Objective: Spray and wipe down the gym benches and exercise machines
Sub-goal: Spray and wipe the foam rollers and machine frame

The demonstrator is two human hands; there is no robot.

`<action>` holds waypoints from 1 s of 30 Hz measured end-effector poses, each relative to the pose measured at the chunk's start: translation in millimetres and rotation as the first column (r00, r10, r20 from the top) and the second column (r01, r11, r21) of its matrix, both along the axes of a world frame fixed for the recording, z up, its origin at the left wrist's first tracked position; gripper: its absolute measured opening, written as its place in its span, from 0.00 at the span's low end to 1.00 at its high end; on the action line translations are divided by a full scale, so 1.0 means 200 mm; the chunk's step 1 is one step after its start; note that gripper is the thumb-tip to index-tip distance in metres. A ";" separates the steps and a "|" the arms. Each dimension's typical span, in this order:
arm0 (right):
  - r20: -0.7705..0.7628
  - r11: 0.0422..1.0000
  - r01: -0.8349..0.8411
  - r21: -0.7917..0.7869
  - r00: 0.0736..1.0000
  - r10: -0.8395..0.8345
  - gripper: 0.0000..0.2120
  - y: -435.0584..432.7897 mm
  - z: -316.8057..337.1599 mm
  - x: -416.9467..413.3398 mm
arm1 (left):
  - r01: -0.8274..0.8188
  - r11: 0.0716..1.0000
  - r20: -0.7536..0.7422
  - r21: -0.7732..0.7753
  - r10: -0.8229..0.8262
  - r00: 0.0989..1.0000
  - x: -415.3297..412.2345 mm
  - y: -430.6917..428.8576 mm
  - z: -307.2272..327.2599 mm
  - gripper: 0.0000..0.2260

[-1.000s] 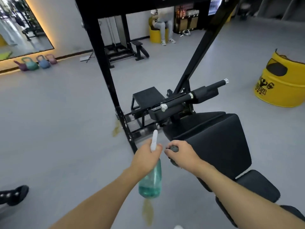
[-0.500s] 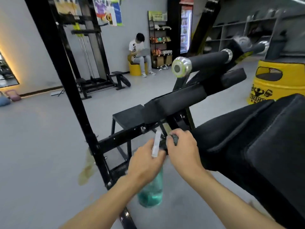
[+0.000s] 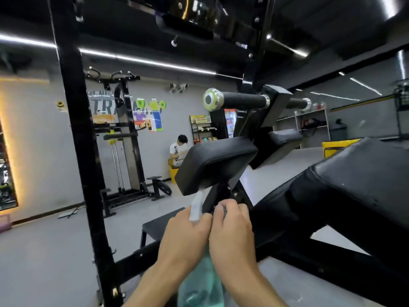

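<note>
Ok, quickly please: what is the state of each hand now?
Left hand: closed round the neck of the teal spray bottle.
Right hand: closed on a small dark object; what it is cannot be told.

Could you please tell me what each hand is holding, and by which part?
Left hand grips the spray bottle at its neck, below the white nozzle. The right hand pinches a small dark thing.

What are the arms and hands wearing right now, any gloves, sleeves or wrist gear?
Nothing worn shows. The left hand and right hand are bare: no gloves, no rings on the fingers that show. The left forearm and right forearm are bare down to the picture's bottom edge, with no cuff, watch or band in view. Upper arms are out of frame.
</note>
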State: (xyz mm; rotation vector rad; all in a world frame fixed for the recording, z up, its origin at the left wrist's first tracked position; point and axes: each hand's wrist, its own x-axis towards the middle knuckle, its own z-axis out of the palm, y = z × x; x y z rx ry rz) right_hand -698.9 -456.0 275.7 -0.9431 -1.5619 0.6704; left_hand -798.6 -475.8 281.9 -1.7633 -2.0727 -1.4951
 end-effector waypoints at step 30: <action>0.252 0.931 -0.097 -0.352 0.948 0.194 0.11 0.24 -0.50 -0.14 | 0.242 0.956 0.374 -0.166 -0.166 0.913 -0.19 0.15 -0.56 0.07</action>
